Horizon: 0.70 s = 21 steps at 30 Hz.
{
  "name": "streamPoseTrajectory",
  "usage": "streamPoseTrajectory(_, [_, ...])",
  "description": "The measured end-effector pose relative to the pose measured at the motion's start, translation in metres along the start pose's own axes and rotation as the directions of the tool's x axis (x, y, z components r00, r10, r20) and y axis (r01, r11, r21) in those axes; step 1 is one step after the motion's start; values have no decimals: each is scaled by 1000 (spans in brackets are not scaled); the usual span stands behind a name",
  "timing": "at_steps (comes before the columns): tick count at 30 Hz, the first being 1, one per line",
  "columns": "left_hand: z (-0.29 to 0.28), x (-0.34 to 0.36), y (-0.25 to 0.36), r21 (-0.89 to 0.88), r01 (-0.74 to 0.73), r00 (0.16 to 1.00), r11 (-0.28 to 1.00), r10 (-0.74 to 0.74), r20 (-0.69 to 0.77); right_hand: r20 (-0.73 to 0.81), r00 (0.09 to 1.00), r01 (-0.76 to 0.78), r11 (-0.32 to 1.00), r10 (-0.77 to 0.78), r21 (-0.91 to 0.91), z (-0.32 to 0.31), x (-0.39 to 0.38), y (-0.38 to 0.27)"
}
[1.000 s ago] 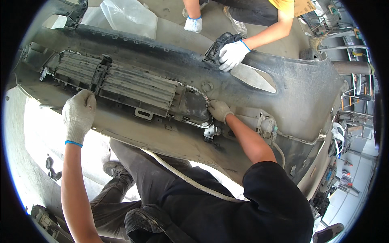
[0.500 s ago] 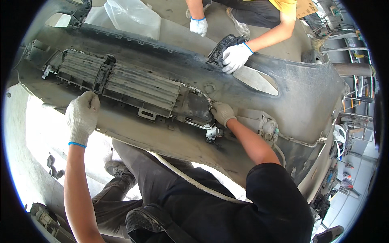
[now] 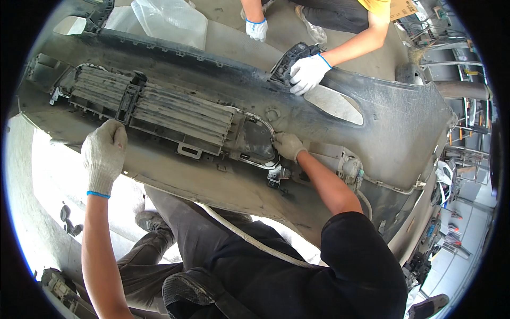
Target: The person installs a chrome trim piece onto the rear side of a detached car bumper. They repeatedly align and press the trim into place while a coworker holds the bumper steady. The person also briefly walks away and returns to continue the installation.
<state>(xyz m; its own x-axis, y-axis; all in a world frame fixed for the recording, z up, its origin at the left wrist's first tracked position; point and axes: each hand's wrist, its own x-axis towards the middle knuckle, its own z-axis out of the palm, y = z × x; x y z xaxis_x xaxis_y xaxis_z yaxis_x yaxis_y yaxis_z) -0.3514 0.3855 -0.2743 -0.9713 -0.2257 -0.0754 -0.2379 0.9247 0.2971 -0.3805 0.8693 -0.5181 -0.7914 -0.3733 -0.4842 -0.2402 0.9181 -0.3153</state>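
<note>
A large dusty car bumper cover (image 3: pixel 393 106) lies with its hollow inner side toward me. Across its middle sits a slatted grille shutter (image 3: pixel 180 114), with dirty horizontal slats and a metal strip around its right end. My left hand (image 3: pixel 104 151), in a knitted glove, is closed at the shutter's lower frame, left of centre; its fingertips are partly hidden. My right hand (image 3: pixel 289 147), gloved too, has its fingers curled around the shutter's right end. Beside its wrist is a dusty lamp unit (image 3: pixel 348 167) with a connector.
Opposite me, a co-worker's gloved hand (image 3: pixel 308 73) rests on a black plastic bracket (image 3: pixel 287 61) at the bumper's far edge. Clear plastic sheeting (image 3: pixel 170 24) lies beyond. A pale hose (image 3: pixel 244 231) crosses before my legs. Cluttered metal racks (image 3: pixel 470 122) stand at the right.
The whole view has shifted slightly, with the bumper and both my hands a little further left in it. My hands keep their places on the shutter; the co-worker's far hand has drawn slightly back.
</note>
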Motion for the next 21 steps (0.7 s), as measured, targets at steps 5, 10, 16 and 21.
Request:
streamPoseTrajectory(5, [3,1,-4,22,-77,996,997,78,-53,27,1000,19,996,-17,-86,0,2,-3])
streamPoseTrajectory(10, [-4,-3,1,-23,22,1000,999,-22,-3,-45,999,-20,995,16,-99,0,-9,-17])
streamPoseTrajectory(16, [-5,0,1,-35,-1,1000,999,0,-13,41,999,-8,991,14,-131,-7,0,-18])
streamPoseTrajectory(21, [1,0,0,8,-18,1000,1000,18,-22,26,999,-36,999,37,-35,-7,-4,-11])
